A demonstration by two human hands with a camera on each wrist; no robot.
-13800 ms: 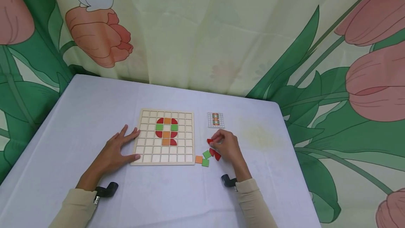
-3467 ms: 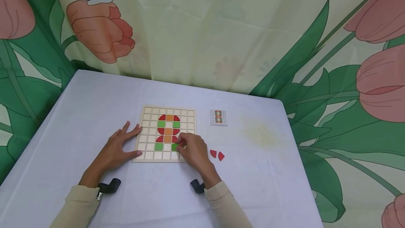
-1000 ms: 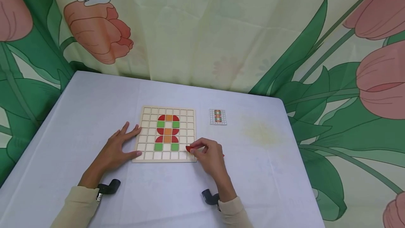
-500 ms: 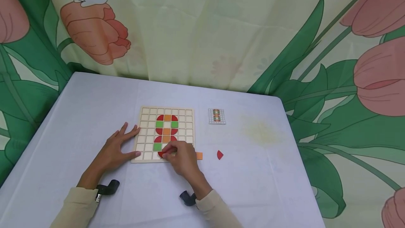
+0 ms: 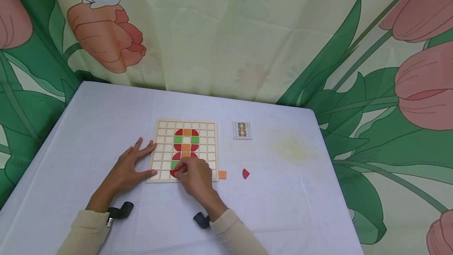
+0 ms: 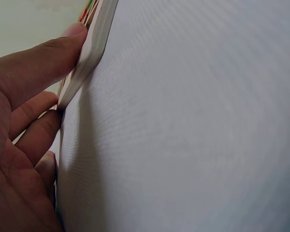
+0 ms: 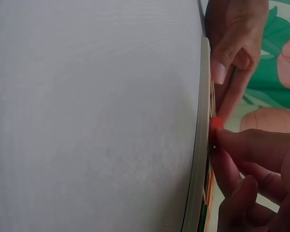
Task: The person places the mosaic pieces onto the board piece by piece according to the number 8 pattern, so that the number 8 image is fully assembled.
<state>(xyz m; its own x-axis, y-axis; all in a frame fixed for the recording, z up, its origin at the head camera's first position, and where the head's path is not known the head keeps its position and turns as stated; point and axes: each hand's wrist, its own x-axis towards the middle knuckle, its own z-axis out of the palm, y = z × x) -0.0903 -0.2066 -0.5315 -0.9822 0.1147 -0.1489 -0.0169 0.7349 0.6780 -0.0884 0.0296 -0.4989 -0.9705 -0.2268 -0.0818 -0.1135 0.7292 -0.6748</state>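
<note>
Red, a quarter-round tile (image 5: pixel 174 173) is pinched in the curled fingers (image 5: pixel 183 167) of the right hand (image 5: pixel 194 176), low over the bottom row of the wooden grid board (image 5: pixel 162 146). The left hand (image 5: pixel 128 167) lies flat, fingers straight against the board's left edge. No legible writing; the small pattern card (image 5: pixel 242 130) on the bench (image 5: pixel 293 192) shows only coloured squares.

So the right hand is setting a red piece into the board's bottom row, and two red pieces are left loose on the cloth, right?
Not quite: the head view shows one loose red piece on the cloth, beside an orange square. The right hand does hold a red piece at the board's bottom row.
</note>
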